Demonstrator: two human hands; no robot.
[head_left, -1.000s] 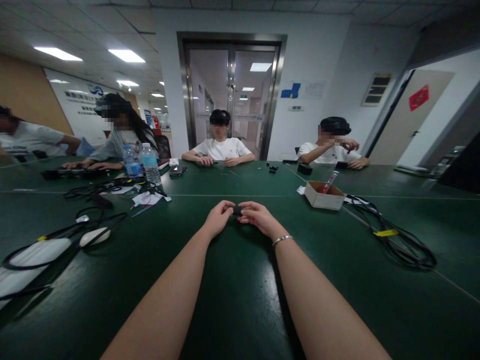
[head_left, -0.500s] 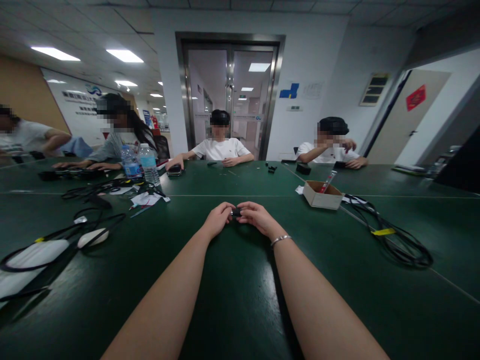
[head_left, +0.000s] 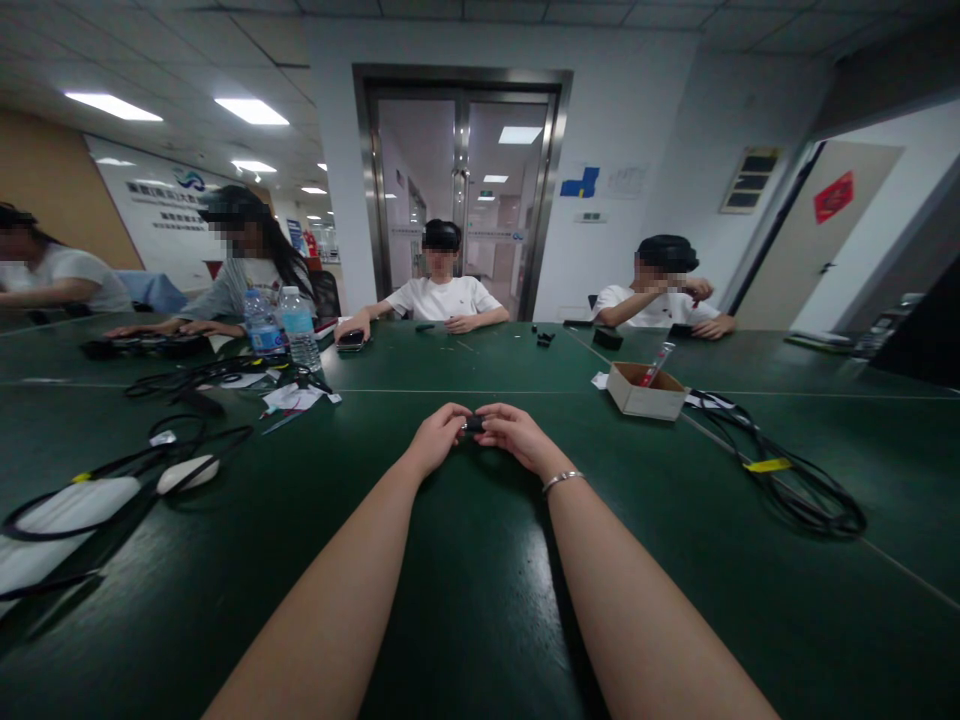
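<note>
Fingertips of left hand and right hand pinched a small black object between them, above the green table.

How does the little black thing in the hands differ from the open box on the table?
The black item is small and dark; the box is larger and pale. The black item is held between the left hand and right hand, while the box rests on the table. Fingers partly cover the black item, whereas the box is untouched.
</note>
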